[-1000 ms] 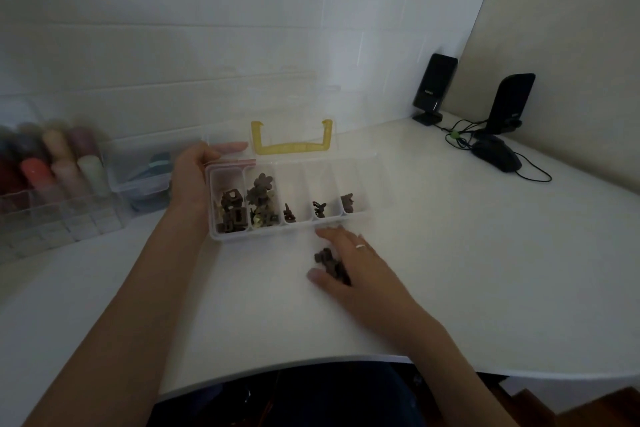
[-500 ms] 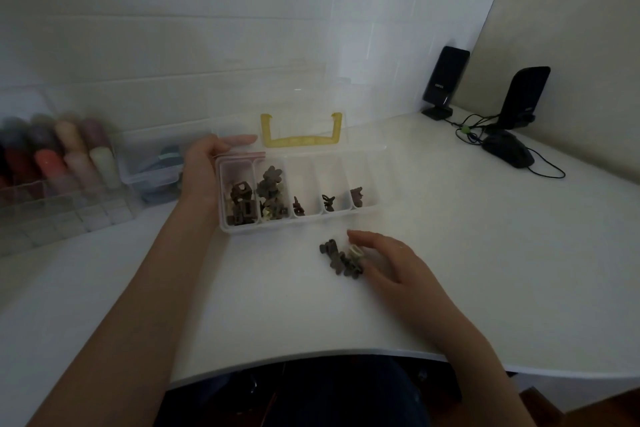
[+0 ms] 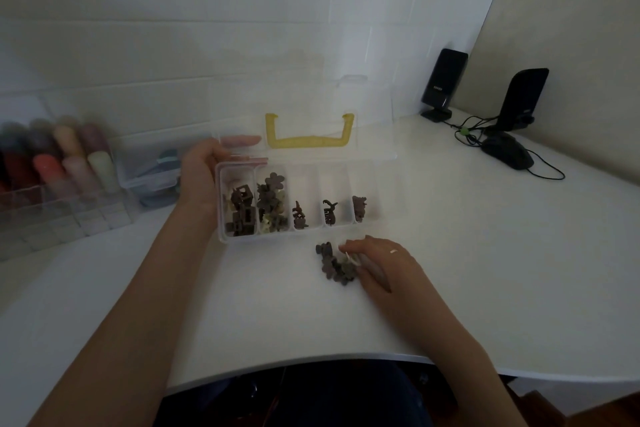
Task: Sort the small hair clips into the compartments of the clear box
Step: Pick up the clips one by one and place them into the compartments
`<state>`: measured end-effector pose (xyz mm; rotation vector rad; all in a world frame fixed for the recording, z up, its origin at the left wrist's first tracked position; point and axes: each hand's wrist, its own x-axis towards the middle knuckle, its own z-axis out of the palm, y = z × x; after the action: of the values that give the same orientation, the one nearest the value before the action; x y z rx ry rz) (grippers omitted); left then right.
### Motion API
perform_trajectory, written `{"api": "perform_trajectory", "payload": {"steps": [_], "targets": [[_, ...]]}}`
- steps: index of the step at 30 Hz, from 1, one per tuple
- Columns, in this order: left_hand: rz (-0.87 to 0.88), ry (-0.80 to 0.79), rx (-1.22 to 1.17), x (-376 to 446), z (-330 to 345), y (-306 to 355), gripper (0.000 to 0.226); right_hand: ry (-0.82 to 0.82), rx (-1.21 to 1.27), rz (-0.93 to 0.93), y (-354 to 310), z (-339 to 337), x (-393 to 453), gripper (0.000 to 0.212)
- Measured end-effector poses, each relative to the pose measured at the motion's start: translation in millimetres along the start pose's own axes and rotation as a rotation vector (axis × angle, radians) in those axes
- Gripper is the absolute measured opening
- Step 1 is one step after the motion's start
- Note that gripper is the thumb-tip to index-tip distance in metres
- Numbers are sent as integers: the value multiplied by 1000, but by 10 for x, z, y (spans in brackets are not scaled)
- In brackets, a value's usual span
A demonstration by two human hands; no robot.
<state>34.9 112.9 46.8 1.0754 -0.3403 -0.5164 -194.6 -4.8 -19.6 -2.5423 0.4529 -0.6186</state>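
Right hand (image 3: 377, 263) is pinching at the loose hair clips (image 3: 334, 263) heaped just before the clear box (image 3: 382, 215), which the left hand (image 3: 201, 177) is gripping steady; lifting one cleanly seems wise.

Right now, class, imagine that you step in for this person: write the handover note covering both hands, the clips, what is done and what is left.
Left hand: grips the left end of the clear box, steadying it; lid open, yellow handle at the back.
Right hand: fingers curled over the loose pile of clips on the table in front of the box; whether one is pinched cannot be told.
Done: all five compartments hold clips, the two leftmost the fullest.
Left: sort the loose pile into the compartments.
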Motion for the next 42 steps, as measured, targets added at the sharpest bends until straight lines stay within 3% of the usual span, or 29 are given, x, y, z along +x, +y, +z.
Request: {"api": "perform_trajectory", "payload": {"steps": [6, 10, 21, 31, 42], "targets": [[18, -15, 31, 7, -3, 10, 36, 213, 161, 39, -159, -93, -19, 28], [24, -11, 20, 9, -4, 4, 35, 273, 286, -69, -379, -82, 129, 24], [-29, -22, 6, -4, 16, 30, 39, 297, -8, -479, -822, -76, 969, 13], [-7, -8, 38, 22, -119, 118, 37, 530, 87, -204, 1, -404, 791, 20], [-19, -8, 3, 15, -162, 187, 36, 552, 1, -268, 43, -407, 769, 15]]}}
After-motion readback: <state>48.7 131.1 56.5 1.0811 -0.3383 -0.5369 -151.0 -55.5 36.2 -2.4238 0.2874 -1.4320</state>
